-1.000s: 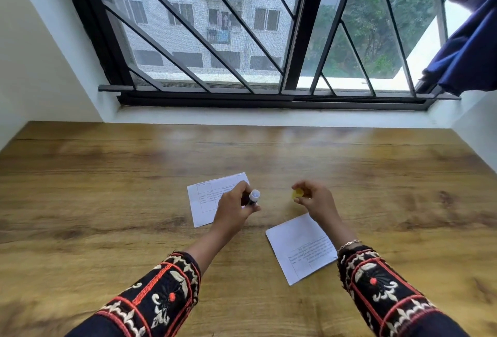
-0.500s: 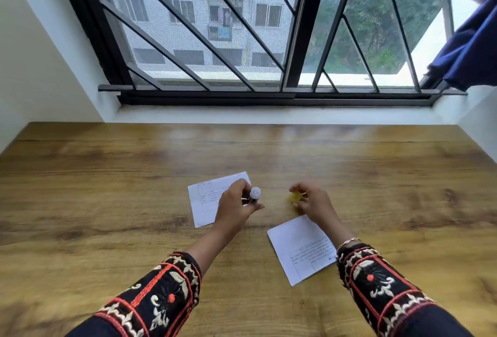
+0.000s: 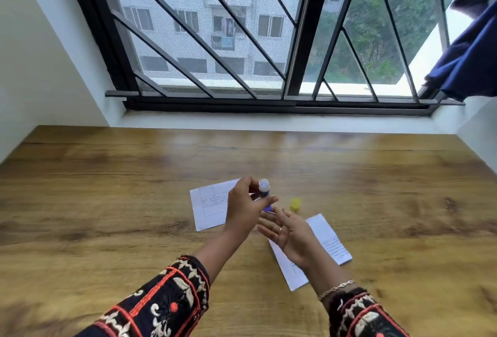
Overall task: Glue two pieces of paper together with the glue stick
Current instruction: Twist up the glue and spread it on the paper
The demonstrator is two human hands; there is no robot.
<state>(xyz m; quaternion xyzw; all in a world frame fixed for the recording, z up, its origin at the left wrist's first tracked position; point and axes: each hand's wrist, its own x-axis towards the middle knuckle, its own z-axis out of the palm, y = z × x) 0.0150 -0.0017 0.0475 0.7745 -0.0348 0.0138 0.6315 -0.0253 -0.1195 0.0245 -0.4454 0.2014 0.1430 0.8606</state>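
Pinching the uncapped glue stick [image 3: 263,189] upright above the table [image 3: 107,202], left hand [image 3: 242,210] grips its barrel, likely light and rigid, best held mid-body. Right hand [image 3: 290,232] hovers empty, fingers relaxed, just beside it. Yellow cap [image 3: 295,204] stands nearby, while left paper [image 3: 208,210] and right paper [image 3: 329,242], surely flimsy, lie either side.

Bright daylight comes through the window [image 3: 242,35], leaving a pale sheen on the counter [image 3: 107,202]. Wide-angle bending curves the edges. Motion blur softens the hands and sleeves.
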